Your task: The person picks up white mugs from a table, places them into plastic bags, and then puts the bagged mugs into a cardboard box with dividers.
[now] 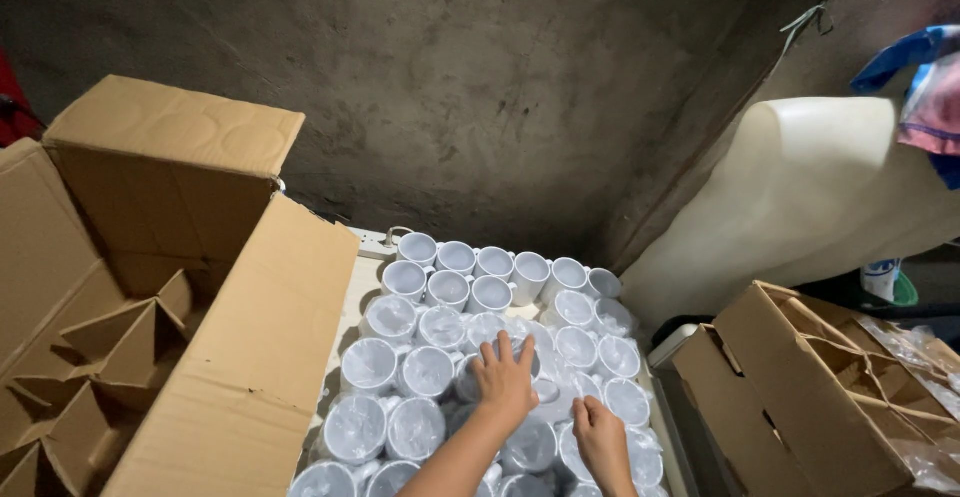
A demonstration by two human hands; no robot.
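Observation:
Several white mugs (470,287) stand packed together on a pale surface, many of them wrapped in thin clear plastic. My left hand (503,379) lies flat on top of the wrapped mugs near the middle, fingers spread. My right hand (600,437) sits just to its right and nearer to me, fingers bent, touching the plastic on a wrapped mug (618,400). Neither hand lifts a mug. The mugs in the back rows (455,255) are bare and upright.
A large open cardboard box (150,297) with cardboard dividers inside stands at the left. Another open box (810,387) holding dividers and plastic stands at the right. A cream moulded plastic piece (810,197) leans at the right under coloured cloth (925,87). A dark concrete wall (480,77) rises behind.

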